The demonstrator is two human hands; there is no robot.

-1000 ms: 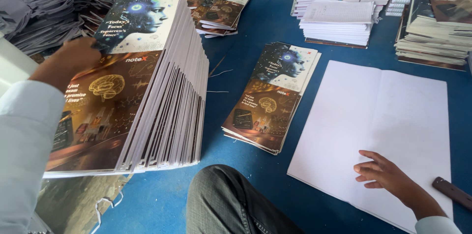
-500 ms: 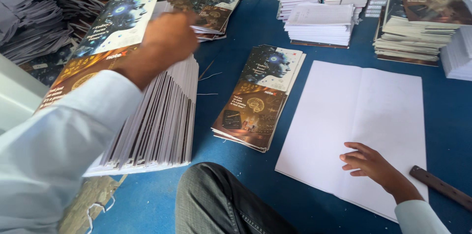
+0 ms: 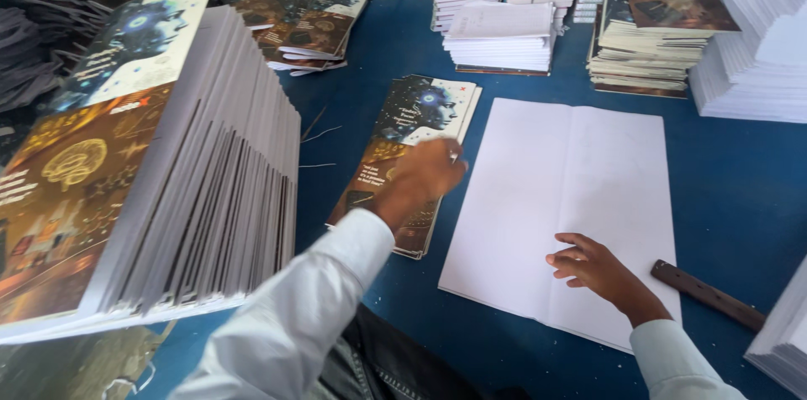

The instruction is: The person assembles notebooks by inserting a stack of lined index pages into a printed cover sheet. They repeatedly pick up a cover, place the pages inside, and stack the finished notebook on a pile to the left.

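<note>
The left hand (image 3: 424, 175), in a pale long sleeve, lies on a small pile of printed covers (image 3: 408, 160) with a dark brown lower half and a pale upper half showing a bluish head; the pile rests on the blue tabletop (image 3: 740, 173), between a tall slanting stack and a wide white sheet. The fingers are curled down over the top cover near its right edge, but the back of the hand hides the fingertips, so whether they pinch the cover or merely press on it cannot be told. The right hand (image 3: 593, 267) rests palm down on the large unfolded white paper sheet (image 3: 572, 198), fingers loosely spread and flat, gripping nothing; the sheet's near edge is partly covered by the wrist and sleeve. Just beside that wrist lies a dark brown flat stick (image 3: 706, 295), its far end cut off behind a white stack at the frame's lower right corner. To the left, the tall leaning stack of the same covers bound to white pages (image 3: 168, 190) fills the view, its left side running out of frame. Along the far edge stand piles of white paper blocks (image 3: 500, 34) and another covered stack (image 3: 656, 30), tops cropped. The knee in dark trousers (image 3: 395, 366) is only partly visible.
</note>
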